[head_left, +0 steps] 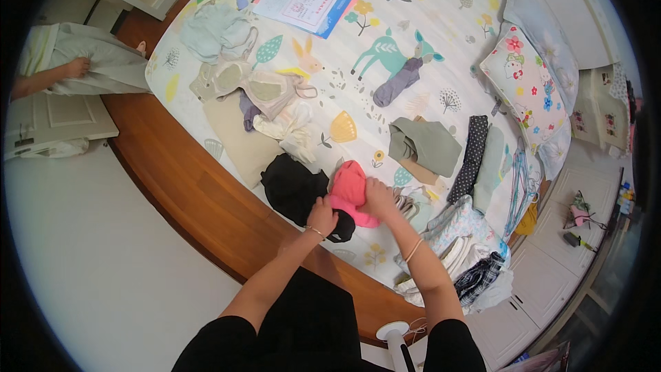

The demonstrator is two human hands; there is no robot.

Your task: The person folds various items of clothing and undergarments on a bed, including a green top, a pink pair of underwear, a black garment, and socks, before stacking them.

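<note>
A bright pink garment (349, 183), bunched and partly folded, lies near the front edge of the bed. My right hand (378, 199) grips its right side, fingers bent over the cloth. My left hand (323, 216) rests where the pink cloth meets a crumpled black garment (292, 188); its fingertips are at the pink edge, and whether they pinch the cloth is not clear. Part of the black garment shows to the right of my left wrist. Just right of my right hand are striped folded clothes (407, 204), partly covered by my forearm.
On the bed sheet (356, 134) lie a grey-green folded garment (428, 147), a rolled polka-dot cloth (469, 160), beige bras (263, 85), a purple-grey roll (397, 82), papers (299, 2) and hangers (521, 191). Stacked clothes (465, 253) fill the right corner. Another person (82, 62) stands at left.
</note>
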